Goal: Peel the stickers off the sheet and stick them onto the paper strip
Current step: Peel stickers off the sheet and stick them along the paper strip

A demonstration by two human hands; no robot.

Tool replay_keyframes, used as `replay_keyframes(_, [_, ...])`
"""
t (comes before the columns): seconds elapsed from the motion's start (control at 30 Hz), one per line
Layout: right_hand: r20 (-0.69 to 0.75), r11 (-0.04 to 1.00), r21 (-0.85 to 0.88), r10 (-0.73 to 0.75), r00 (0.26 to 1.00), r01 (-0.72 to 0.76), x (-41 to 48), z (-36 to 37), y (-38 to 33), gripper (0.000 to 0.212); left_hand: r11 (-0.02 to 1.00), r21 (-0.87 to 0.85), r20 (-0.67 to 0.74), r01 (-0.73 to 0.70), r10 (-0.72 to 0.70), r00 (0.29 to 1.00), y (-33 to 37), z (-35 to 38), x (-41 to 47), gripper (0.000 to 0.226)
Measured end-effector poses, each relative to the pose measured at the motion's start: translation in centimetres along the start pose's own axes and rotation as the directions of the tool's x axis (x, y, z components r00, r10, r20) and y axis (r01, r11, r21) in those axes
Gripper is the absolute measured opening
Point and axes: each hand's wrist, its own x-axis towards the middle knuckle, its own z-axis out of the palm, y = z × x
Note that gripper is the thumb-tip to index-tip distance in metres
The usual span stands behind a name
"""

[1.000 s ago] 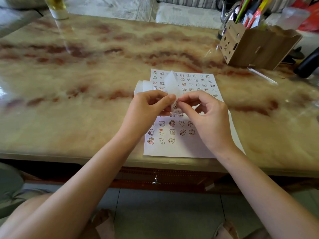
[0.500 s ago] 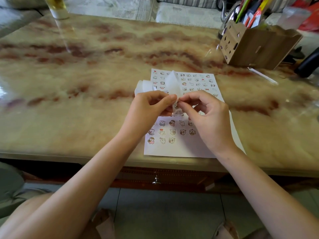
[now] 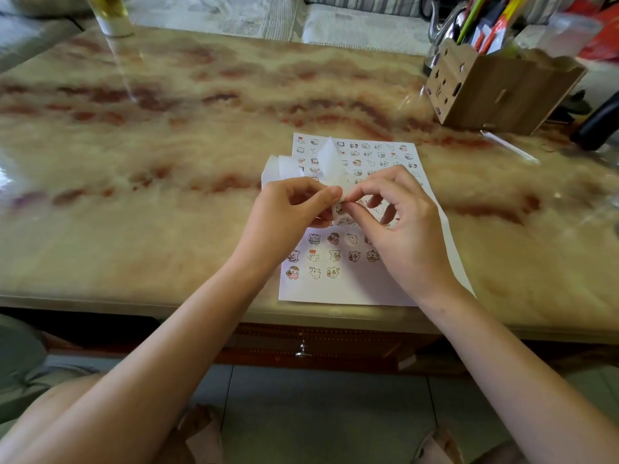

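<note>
Left hand: grip closed on paper strip. Right hand: grip pinches sticker onto strip beside left grip. Advised: strip taut, sticker pressed flat.

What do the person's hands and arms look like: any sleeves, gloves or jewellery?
Both arms are bare as far as the frame shows, with no sleeves. The left hand and right hand wear no gloves, and no ring, watch or bracelet is visible.
</note>
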Motion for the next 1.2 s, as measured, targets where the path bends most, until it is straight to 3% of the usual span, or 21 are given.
replay_keyframes(0.17, [0.028, 0.998, -0.047, -0.046, 0.999, 0.048, -0.2, -0.2, -0.2, 0.008, 1.000, 0.019, -0.008, 0.003, -0.003, 1.000, -0.1, 0.0, 0.1, 0.015])
replay_keyframes(0.27, [0.055, 0.999, 0.013, -0.038, 0.998, 0.038, -0.3, -0.8, -0.9, 0.007, 0.999, 0.042, -0.018, -0.004, 0.005, 1.000, -0.3, -0.1, 0.2, 0.018])
replay_keyframes(0.4, [0.127, 0.947, 0.255, 0.168, 0.978, -0.196, -0.3, -2.1, -1.9, 0.003, 0.997, 0.075, -0.051, -0.018, 0.022, 0.998, -0.4, 0.0, 0.2, 0.017])
replay_keyframes(0.5, [0.288, 0.811, 0.370, 0.363, 0.886, -0.453, -0.2, -3.1, -1.8, 0.009, 0.994, 0.109, -0.071, -0.011, 0.019, 0.997, -0.5, 0.0, 0.3, 0.016])
replay_keyframes(0.63, [0.467, 0.741, 0.215, 0.495, 0.733, -0.637, -0.4, -3.5, -0.9, 0.006, 0.990, 0.141, -0.067, -0.005, 0.014, 0.998, -0.5, 0.1, 0.1, 0.017])
replay_keyframes(0.77, [0.497, 0.733, 0.104, 0.547, 0.673, -0.672, -0.9, -3.2, -0.8, 0.005, 0.990, 0.138, -0.063, 0.025, -0.016, 0.998, -0.5, 0.1, 0.2, 0.016])
replay_keyframes(1.2, [0.483, 0.749, 0.021, 0.572, 0.663, -0.662, -1.1, -2.6, -1.4, 0.005, 0.982, 0.186, -0.054, 0.033, -0.023, 0.998, -0.4, 0.3, 0.0, 0.017])
